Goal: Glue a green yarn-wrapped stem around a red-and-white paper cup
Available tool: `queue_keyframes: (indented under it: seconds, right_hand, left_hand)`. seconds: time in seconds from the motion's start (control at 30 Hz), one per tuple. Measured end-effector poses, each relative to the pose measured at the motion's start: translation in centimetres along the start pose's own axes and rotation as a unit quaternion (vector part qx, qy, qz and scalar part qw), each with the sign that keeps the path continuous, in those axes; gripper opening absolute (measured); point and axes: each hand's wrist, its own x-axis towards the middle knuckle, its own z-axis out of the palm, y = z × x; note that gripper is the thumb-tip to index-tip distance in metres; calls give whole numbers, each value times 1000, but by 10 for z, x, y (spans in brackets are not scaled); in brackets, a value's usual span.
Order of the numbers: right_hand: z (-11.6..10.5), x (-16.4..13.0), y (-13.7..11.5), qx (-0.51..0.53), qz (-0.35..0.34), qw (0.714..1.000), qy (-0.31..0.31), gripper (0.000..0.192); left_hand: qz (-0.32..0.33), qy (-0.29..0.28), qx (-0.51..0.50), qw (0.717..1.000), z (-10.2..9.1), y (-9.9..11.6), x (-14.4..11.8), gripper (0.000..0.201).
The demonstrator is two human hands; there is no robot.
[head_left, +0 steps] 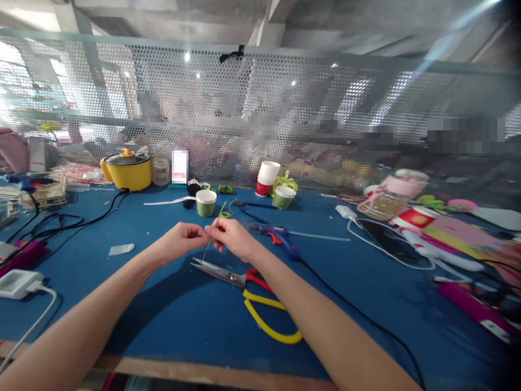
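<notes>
My left hand (185, 239) and my right hand (230, 237) meet above the blue table, fingertips close together. Both are closed in a pinch on a thin green stem-like strand (222, 209), whose upper end sticks up past my fingers and whose thin lower end hangs below. Just under my hands lie scissors (232, 278) with one red and one yellow handle, partly behind my right forearm. A blue glue gun (280, 238) rests right of my right hand. Beyond my hands stands a green paper cup (206, 203), with a small green coil (224, 215) beside it.
A yellow electric pot (128, 172), a jar (160, 171) and a lit phone (179, 166) stand along the perforated screen (211, 114). Pliers (256, 206) lie near another green cup (284, 197). Cables, a dark phone (382, 241) and a pink-wrapped jar (393, 195) crowd the right.
</notes>
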Motion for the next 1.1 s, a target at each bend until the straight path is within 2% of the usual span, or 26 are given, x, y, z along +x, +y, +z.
queue_keyframes:
  seconds: [0.3,0.43,0.63,0.73,0.9,1.1]
  right_hand:
    - [2,-3,0,-52,-15,998,32,29]
    - [3,-5,-1,-67,-19,997,27,28]
    - [-1,-6,-2,61,-37,996,-47,25]
    - [-3,-5,-1,76,-27,995,-50,24]
    - [-3,-5,1,70,-11,997,-28,27]
    - [-1,-7,2,36,-21,999,-19,27]
  left_hand:
    - [22,21,18,999,4,-3,1,23]
    - [22,20,4,1000,4,-8,3,24]
    - [-15,-15,-76,997,4,-8,4,24]
    - [-18,-28,-94,995,2,-7,3,24]
    - [0,-38,-46,998,-3,-3,0,23]
    - [36,-10,25,999,-3,-4,-1,20]
